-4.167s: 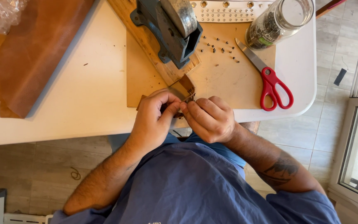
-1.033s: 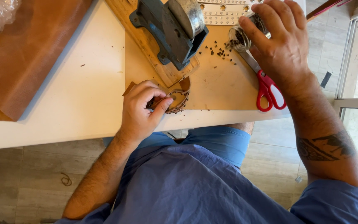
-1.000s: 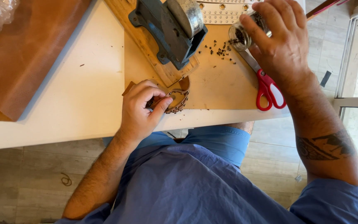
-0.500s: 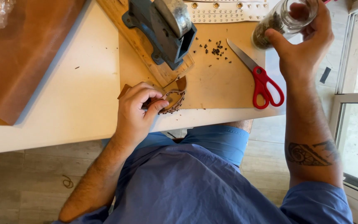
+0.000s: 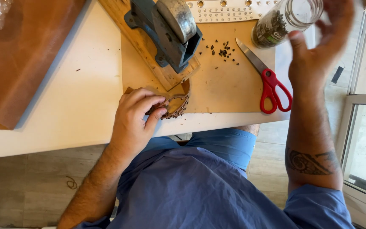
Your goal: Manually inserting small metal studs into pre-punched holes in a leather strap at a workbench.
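The right hand (image 5: 318,55) let go of the leather piece (image 5: 175,105) and picked up the jar (image 5: 284,19) from the table's far edge.

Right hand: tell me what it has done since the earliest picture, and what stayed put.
The right hand left the leather piece, reached up to the glass jar and lifted it. The left hand still presses the leather piece down; scissors and press stayed.

Left hand (image 5: 136,121) on leather piece (image 5: 175,105), jar (image 5: 282,20)
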